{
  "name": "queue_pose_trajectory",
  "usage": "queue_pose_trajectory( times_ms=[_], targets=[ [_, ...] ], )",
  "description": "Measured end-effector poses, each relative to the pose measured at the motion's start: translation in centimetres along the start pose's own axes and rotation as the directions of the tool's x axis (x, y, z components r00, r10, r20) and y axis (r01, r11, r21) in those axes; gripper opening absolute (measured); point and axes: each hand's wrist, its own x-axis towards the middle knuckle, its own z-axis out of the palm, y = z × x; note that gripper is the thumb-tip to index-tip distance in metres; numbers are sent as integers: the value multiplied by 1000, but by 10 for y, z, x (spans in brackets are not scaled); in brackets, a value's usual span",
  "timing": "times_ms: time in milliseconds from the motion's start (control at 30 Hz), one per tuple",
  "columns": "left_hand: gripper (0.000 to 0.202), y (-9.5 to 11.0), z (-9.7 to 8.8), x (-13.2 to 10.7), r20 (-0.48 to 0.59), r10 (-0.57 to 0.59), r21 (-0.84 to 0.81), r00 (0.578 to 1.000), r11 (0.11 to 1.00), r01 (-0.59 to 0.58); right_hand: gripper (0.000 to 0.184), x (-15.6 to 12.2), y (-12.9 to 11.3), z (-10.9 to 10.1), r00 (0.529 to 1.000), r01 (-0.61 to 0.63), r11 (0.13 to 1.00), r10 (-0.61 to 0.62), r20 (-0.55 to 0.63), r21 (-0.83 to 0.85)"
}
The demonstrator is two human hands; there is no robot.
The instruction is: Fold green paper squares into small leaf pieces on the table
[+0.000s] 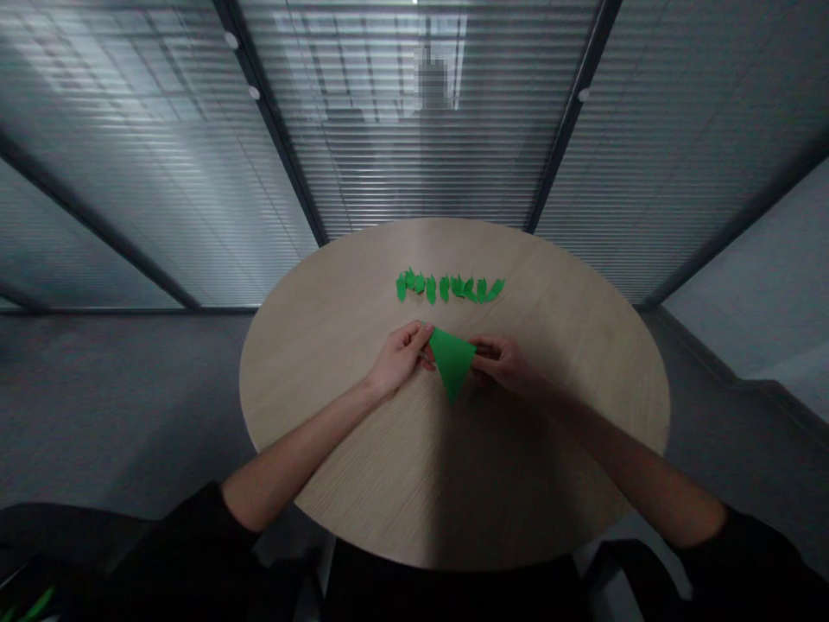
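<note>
A green paper triangle (452, 358) is held between my two hands over the middle of the table, with one corner pointing toward me. My left hand (402, 352) pinches its upper left corner, thumb on top. At the upper right corner, the fingers of my right hand (502, 361) are closed on the paper's edge. Beyond the hands lies an uneven row of several small green cut or folded pieces (446, 287), some touching or overlapping. Parts of the fingers behind the paper are hidden.
The round wooden table (363, 466) carries all of this, and my shadow darkens its near right part. Glass partitions with blinds (427, 173) stand beyond the far edge. Grey carpet (129, 406) surrounds the table. Dark chair parts show at the bottom.
</note>
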Motion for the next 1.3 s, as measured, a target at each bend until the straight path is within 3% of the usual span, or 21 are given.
queue_pose_trajectory(
  times_ms=[100,167,200,333,433,500,633,733,833,900,1133,1300],
  targets=[
    [41,1,-1,-3,-55,214,227,975,954,-197,28,1,3,2,997,30,997,-35,-71,-71],
    [51,3,-1,-8,-5,413,469,911,805,-363,24,0,4,4,982,83,987,-104,-155,-141],
    [53,5,-2,-11,88,459,547,884,720,-428,21,-1,4,4,971,118,974,-154,-185,-192],
    [53,11,-1,-22,424,412,671,807,455,-585,16,-4,2,4,923,228,878,-333,-195,-420],
    [45,12,0,-25,517,394,720,760,279,-635,16,-5,2,4,907,244,831,-378,-187,-500],
    [39,12,-1,-25,519,398,751,757,211,-626,17,-5,2,3,898,253,822,-396,-191,-511],
    [44,14,-1,-25,505,384,787,773,162,-595,15,-6,1,3,879,268,773,-440,-182,-575],
    [52,16,0,-25,547,378,777,747,105,-621,15,-7,0,4,878,286,733,-458,-137,-617],
    [44,16,0,-25,573,376,768,728,63,-637,22,-9,-1,4,877,306,732,-466,-120,-608],
    [35,17,-1,-25,561,358,785,747,58,-617,25,-9,-2,4,876,307,748,-463,-132,-589],
    [37,20,-10,-22,460,282,839,842,171,-516,46,-9,-5,-1,902,335,795,-426,-71,-505],
    [24,19,-16,-17,469,209,809,858,289,-512,28,-4,1,-10,892,375,729,-452,9,-572]
  ],
)
